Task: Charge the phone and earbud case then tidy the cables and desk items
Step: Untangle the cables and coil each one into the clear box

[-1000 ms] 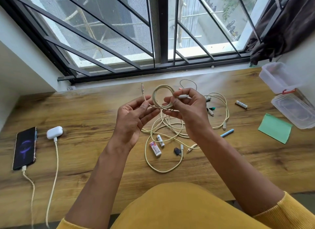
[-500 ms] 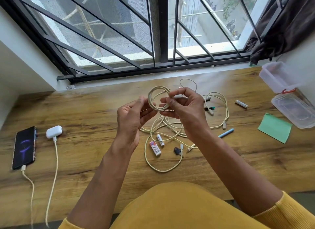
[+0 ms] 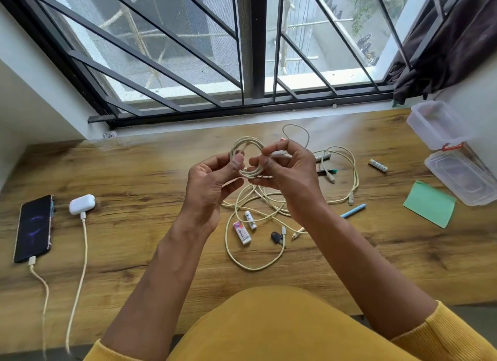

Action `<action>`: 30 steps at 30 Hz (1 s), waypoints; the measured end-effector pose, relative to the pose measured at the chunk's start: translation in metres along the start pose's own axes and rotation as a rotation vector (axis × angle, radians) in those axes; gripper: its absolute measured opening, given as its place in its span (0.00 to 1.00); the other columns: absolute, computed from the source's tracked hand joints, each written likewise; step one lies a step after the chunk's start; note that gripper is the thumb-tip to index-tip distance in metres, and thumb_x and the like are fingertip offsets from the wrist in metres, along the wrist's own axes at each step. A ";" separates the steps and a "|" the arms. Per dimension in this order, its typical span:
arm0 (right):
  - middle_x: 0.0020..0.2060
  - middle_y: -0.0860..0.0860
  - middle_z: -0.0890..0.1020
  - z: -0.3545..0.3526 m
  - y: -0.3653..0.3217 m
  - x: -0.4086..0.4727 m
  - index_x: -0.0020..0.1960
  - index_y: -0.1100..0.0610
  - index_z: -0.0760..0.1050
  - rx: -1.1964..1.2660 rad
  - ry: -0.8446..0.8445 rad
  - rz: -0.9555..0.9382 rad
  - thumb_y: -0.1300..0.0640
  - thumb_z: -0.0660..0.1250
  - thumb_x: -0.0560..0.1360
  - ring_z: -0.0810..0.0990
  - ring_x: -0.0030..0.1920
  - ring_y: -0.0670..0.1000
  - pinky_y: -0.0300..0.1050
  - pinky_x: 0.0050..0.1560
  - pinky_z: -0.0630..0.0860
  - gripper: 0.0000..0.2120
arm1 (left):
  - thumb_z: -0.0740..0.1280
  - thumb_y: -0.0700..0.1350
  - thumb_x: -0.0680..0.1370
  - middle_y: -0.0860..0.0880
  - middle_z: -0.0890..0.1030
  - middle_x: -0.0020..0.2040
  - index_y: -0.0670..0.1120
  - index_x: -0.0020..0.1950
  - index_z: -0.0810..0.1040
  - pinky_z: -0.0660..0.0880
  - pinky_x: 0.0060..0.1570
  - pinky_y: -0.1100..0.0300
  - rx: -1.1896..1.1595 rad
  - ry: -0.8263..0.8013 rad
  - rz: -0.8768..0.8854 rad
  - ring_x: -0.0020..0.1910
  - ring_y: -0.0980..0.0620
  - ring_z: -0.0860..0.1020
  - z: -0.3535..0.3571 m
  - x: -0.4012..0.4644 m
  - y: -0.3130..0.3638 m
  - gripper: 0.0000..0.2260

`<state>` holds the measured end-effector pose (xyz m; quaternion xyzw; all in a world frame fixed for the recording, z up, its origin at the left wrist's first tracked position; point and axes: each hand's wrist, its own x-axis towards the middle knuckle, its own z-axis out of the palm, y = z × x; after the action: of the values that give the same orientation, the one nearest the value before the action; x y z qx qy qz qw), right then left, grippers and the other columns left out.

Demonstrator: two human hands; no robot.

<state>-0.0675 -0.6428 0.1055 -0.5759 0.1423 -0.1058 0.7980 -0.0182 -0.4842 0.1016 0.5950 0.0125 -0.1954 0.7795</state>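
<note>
Above the wooden counter, the left hand and right hand pinch a coiled cream cable; the right hand's fingers hide its plug. Phone and earbud case lie plugged in, cables cut off by the frame's edge.

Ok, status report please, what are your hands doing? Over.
Left hand and right hand both grip the coiled cream cable. Black phone and white earbud case plugged in. Loose cream cables still tangled below.

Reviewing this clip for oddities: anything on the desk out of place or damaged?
No damage visible. The odd patch is mid-desk: loose cream cables lie tangled among an eraser, batteries and pens. Both hands hold a coiled cable; phone and earbud case sit plugged in.
</note>
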 end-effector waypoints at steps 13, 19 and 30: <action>0.49 0.70 0.85 -0.007 0.004 0.002 0.61 0.72 0.76 0.065 -0.035 0.124 0.70 0.69 0.80 0.88 0.43 0.61 0.46 0.36 0.84 0.11 | 0.65 0.46 0.78 0.46 0.84 0.48 0.43 0.52 0.84 0.76 0.56 0.54 -0.120 -0.341 -0.064 0.51 0.51 0.81 -0.013 -0.002 0.003 0.11; 0.46 0.65 0.87 -0.008 0.010 0.002 0.59 0.69 0.77 0.000 -0.005 0.047 0.69 0.70 0.80 0.89 0.43 0.60 0.51 0.40 0.86 0.08 | 0.73 0.48 0.79 0.51 0.85 0.45 0.51 0.43 0.84 0.77 0.46 0.60 0.065 -0.233 -0.055 0.43 0.56 0.82 -0.003 -0.001 -0.005 0.06; 0.45 0.63 0.87 -0.002 0.006 0.000 0.61 0.62 0.73 -0.087 -0.040 -0.065 0.67 0.73 0.78 0.88 0.45 0.61 0.59 0.46 0.86 0.14 | 0.75 0.50 0.79 0.44 0.88 0.43 0.43 0.48 0.88 0.83 0.43 0.58 0.117 0.180 0.147 0.41 0.49 0.87 -0.001 0.007 -0.014 0.10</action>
<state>-0.0686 -0.6426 0.0988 -0.6164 0.1121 -0.1141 0.7710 -0.0161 -0.4879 0.0867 0.6540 0.0275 -0.0839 0.7513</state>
